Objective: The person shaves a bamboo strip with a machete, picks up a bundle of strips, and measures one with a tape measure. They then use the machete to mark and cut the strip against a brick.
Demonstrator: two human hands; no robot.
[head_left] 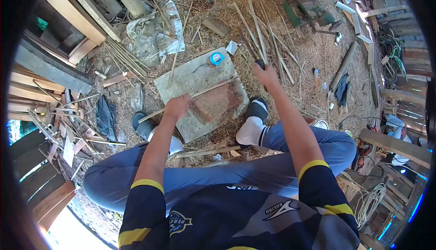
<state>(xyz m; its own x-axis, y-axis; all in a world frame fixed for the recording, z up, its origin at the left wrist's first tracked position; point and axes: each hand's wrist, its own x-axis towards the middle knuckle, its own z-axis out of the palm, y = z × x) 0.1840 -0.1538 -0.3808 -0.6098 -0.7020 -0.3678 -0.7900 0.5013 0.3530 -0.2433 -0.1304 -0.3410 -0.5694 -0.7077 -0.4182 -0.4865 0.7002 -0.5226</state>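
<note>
My left hand (177, 106) is closed around a thin wooden strip (213, 86), which lies slantwise over a flat worn board (184, 77) on the ground. My right hand (266, 75) grips the dark handle of a long narrow tool (247, 45), perhaps a blade, that points up and away from the board. A blue round tape measure (217, 58) rests near the board's far edge. Beside it is a small white piece (232, 47). A reddish-brown patch (218, 101) marks the board's near right part.
Loose thin strips (273, 46) lie beyond my right hand, and more (122, 59) at the left. A wooden block (215, 26) sits past the board. Coiled cord (370, 202) is at the lower right. My feet flank the board's near side.
</note>
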